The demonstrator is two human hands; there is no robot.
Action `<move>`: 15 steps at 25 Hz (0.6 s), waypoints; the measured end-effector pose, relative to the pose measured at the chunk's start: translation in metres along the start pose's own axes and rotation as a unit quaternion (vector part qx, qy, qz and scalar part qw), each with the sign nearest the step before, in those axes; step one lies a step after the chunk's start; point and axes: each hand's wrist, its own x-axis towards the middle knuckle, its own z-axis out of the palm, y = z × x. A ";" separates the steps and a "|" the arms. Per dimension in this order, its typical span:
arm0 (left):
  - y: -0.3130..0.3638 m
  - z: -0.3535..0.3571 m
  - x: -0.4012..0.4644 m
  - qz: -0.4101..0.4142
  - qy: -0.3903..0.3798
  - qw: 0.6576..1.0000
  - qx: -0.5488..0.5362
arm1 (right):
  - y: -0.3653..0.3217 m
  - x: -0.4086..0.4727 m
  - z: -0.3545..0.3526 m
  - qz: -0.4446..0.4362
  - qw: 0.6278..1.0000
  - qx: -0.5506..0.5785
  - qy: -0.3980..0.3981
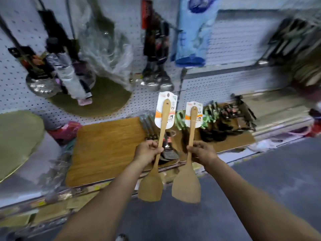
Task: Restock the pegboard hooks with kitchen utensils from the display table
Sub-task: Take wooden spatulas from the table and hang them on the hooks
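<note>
A white pegboard (121, 105) rises behind the wooden display table (107, 146). The left hand (147, 151) and right hand (202, 152) each curl round a wooden spatula, left spatula (157, 164) and right spatula (190, 164), mid-handle. Both stand near upright, blades down, carded hang-holes topmost and nearest the board.

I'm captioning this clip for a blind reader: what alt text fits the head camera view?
Two bare hands each hold a wooden spatula by its handle, blade down: the left hand grips the left wooden spatula, the right hand the right wooden spatula. Behind them are a wooden display table with utensils and a white pegboard hung with kitchenware.
</note>
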 end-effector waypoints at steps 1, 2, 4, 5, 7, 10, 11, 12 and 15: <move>0.021 0.032 -0.008 0.020 -0.006 1.000 -0.007 | -0.006 -0.003 -0.038 -0.011 1.000 0.008 0.003; 0.041 0.066 -0.014 0.041 -0.012 0.999 -0.014 | -0.012 -0.004 -0.077 -0.025 1.000 0.015 0.008; 0.078 0.130 -0.024 0.077 -0.028 0.996 -0.023 | -0.023 -0.008 -0.150 -0.059 0.998 0.029 0.020; 0.095 0.157 -0.028 0.093 -0.035 0.995 -0.028 | -0.030 -0.007 -0.180 -0.074 0.996 0.038 0.028; 0.132 0.216 -0.034 0.126 -0.046 0.991 -0.027 | -0.049 -0.010 -0.246 -0.100 0.991 0.066 0.052; 0.190 0.290 -0.035 0.164 -0.065 0.984 -0.020 | -0.078 -0.011 -0.333 -0.132 0.983 0.089 0.095; 0.211 0.314 -0.035 0.182 -0.075 0.980 -0.014 | -0.088 -0.008 -0.360 -0.144 0.979 0.101 0.107; 0.231 0.338 -0.031 0.197 -0.085 0.977 -0.010 | -0.097 -0.005 -0.386 -0.157 0.974 0.114 0.118; 0.286 0.407 -0.020 0.229 -0.114 0.967 -0.024 | -0.121 0.010 -0.457 -0.183 0.962 0.131 0.152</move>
